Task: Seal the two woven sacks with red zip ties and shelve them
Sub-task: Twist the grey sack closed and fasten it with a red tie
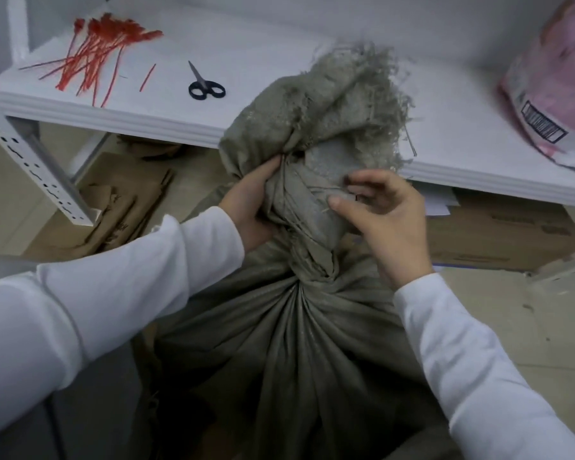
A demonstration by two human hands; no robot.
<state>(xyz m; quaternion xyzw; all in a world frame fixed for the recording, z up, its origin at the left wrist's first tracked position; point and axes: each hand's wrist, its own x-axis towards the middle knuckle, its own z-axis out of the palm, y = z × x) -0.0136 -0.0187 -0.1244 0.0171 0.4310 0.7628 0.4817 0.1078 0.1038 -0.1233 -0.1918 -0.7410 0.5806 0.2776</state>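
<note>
1. The sack (pixel 279 343) stands at the bottom middle, its top twisted into a neck.
2. The left hand (pixel 249 207) grips the neck. Squeeze hard so the twist cannot slip.
3. The right hand (pixel 382 214) curls at the neck, with a red bit by its fingers. I cannot tell what it holds.
4. The tie should go low and be pulled snug.
5. Spare ties (pixel 97 51) and scissors (pixel 203 84) lie upper left on the shelf (pixel 113 117).

black-handled scissors (pixel 204 84), a pink barcoded parcel (pixel 558 78) at far right, cardboard box (pixel 498 234) and brown paper bags (pixel 123 207) lower down
</note>
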